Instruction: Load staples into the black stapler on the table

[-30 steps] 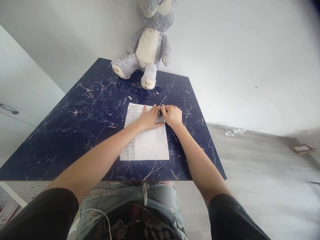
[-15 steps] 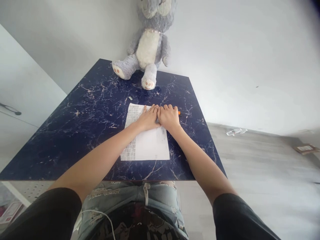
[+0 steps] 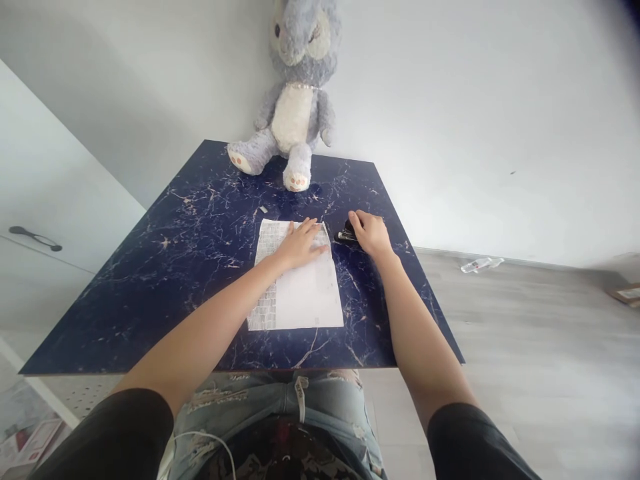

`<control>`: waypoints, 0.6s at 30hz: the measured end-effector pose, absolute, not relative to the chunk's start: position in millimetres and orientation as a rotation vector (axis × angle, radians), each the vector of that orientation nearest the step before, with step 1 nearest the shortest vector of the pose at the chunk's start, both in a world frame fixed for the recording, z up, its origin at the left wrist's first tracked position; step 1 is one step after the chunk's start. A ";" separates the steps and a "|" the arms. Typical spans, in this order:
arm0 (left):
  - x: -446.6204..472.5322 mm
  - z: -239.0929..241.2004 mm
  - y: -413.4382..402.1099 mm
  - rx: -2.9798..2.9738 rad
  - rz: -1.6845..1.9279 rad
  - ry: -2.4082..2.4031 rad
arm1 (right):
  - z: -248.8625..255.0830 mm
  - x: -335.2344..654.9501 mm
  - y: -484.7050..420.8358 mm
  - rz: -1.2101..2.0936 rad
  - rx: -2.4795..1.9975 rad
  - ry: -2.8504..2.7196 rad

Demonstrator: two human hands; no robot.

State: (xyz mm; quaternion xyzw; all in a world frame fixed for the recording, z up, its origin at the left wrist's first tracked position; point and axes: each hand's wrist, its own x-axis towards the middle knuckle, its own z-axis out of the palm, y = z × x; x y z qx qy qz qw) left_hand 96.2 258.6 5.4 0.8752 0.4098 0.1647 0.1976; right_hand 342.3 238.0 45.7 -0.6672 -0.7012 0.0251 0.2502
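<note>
A white sheet of paper (image 3: 300, 293) with printed strips along its left and top edges lies on the dark blue marbled table (image 3: 190, 267). My left hand (image 3: 300, 243) rests flat on the sheet's upper part, fingers stretched out. My right hand (image 3: 369, 233) is to the right of the sheet, fingers curled over a small black object (image 3: 345, 234) that looks like a stapler, lying on the table.
A grey and white plush toy (image 3: 295, 113) sits at the table's far edge against the wall. A tiny white scrap (image 3: 263, 209) lies above the sheet. A cabinet with a dark handle (image 3: 35, 238) stands left. Small litter (image 3: 480, 265) lies on the floor right.
My right hand has moved right, off the sheet's top edge, and now rests on the black object beside the paper. My left hand stays flat on the sheet. The view has tilted up slightly.
</note>
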 end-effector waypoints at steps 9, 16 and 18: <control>81.2 13.6 273.7 1.846 1.285 1.173 | 51.6 341.8 229.1 -0.065 -1.913 -2.044; 24.8 17.0 297.8 1.710 1.556 1.698 | 69.0 236.7 191.3 0.152 -1.624 -2.232; 13.6 12.2 303.8 1.789 1.391 1.874 | 65.3 208.7 180.6 0.200 -1.559 -2.395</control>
